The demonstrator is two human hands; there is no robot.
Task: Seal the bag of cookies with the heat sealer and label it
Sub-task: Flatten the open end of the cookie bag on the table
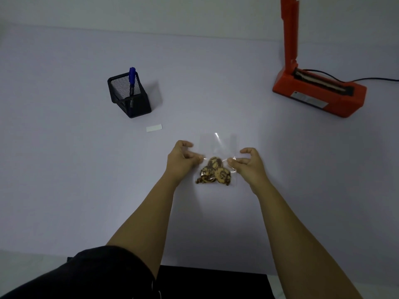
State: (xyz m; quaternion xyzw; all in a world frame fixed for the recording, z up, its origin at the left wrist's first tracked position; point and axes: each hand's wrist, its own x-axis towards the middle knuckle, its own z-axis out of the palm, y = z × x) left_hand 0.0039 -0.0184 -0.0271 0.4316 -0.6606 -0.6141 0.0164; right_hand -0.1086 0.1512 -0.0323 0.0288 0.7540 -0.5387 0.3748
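At the far left of the pale desk (64, 169) stands a black mesh pen holder (129, 98), and a blue marker (132, 76) leans inside it with the cap up. Just in front of the holder, a little to the right, a small white label (154, 127) lies flat on the desk.

In the middle, near the person, lies the clear bag (218, 143) with the brown-and-yellow cookies (216, 171) gathered in its near end. The left hand (181, 160) pinches the left edge of the bag between thumb and finger, with the other fingers curled above. The right hand (248, 165) pinches the right edge in the same way.

At the far right, well apart from the bag, the orange heat sealer (319, 93) sits on the desk with its arm raised upright. A dark cable (371, 78) runs from it to the right.
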